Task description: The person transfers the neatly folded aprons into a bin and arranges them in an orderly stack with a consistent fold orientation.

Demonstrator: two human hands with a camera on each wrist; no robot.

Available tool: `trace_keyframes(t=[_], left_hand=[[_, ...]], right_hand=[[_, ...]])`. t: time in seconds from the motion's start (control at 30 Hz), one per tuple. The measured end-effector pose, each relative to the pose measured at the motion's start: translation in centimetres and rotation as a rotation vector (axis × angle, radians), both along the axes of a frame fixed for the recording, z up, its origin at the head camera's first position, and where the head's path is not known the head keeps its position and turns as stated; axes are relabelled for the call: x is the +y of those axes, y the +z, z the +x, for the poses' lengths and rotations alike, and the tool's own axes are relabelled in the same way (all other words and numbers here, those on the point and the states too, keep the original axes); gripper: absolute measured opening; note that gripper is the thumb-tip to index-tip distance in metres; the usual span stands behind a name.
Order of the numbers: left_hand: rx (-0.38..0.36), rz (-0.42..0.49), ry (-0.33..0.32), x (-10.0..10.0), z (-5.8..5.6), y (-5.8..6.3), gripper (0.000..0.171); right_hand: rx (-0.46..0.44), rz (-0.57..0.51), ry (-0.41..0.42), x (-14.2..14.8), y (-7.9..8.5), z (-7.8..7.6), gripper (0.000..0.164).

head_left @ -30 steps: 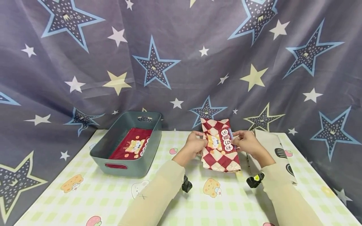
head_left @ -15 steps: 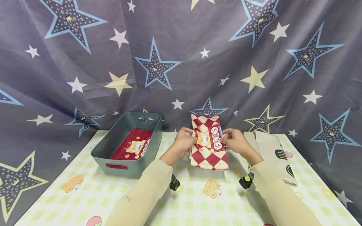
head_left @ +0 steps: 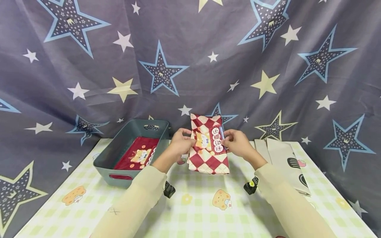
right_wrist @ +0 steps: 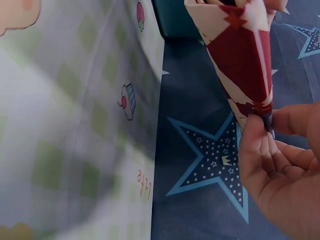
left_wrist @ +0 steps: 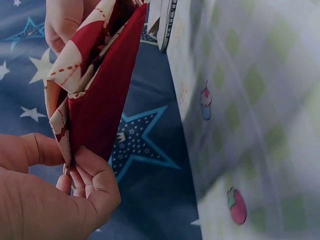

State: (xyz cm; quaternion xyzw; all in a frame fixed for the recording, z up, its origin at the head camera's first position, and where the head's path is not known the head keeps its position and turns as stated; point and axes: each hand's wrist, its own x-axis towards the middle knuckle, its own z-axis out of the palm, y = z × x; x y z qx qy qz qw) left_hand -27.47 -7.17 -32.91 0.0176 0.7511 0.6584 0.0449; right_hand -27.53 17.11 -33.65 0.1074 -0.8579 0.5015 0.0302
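Observation:
A folded cloth [head_left: 208,162] with red and cream diamonds, a cartoon dog and white lettering is held up over the back of the table. My left hand [head_left: 180,143] pinches its left edge between thumb and fingers; the right hand [head_left: 238,143] pinches the opposite edge. From the left wrist, the cloth [left_wrist: 107,105] shows a plain dark red back and layered folds, with the left hand [left_wrist: 55,195] at its lower end. In the right wrist view, thumb and fingers of the right hand [right_wrist: 285,170] grip a narrow folded edge.
Left of the hands stands a dark green bin [head_left: 162,142] with handle holes. Inside lies a dark red folded cloth [head_left: 126,160] with a dog print. A folded cream cloth [head_left: 282,155] with black prints rests at the table's right. A star-patterned curtain [head_left: 190,49] hangs behind.
Both hands have carried the checkered cloth left and slightly up, closer to the bin. The bin and the cream cloth have stayed in place.

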Motion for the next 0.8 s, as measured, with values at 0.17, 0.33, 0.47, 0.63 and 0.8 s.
trace_keyframes(t=[0.17,0.33,0.47,0.63,0.8], left_hand=[[0.023,-0.024,-0.002,-1.4,0.2,0.9,0.044],[0.038,-0.061,-0.008,-2.9,0.3,1.7,0.044],[0.055,-0.071,-0.002,-4.0,0.4,2.3,0.044],[0.066,-0.056,0.006,-5.5,0.5,2.9,0.045],[0.078,-0.069,0.017,-7.0,0.4,3.4,0.047]], right_hand=[[0.012,-0.004,0.009,-1.1,0.6,0.0,0.039],[0.007,-0.026,0.026,-2.2,1.1,-0.2,0.04],[-0.006,-0.084,0.051,-3.2,1.5,-0.4,0.04],[-0.043,-0.211,0.077,-4.5,1.8,-0.8,0.038],[-0.095,-0.315,0.08,-5.9,1.9,-1.2,0.037]])
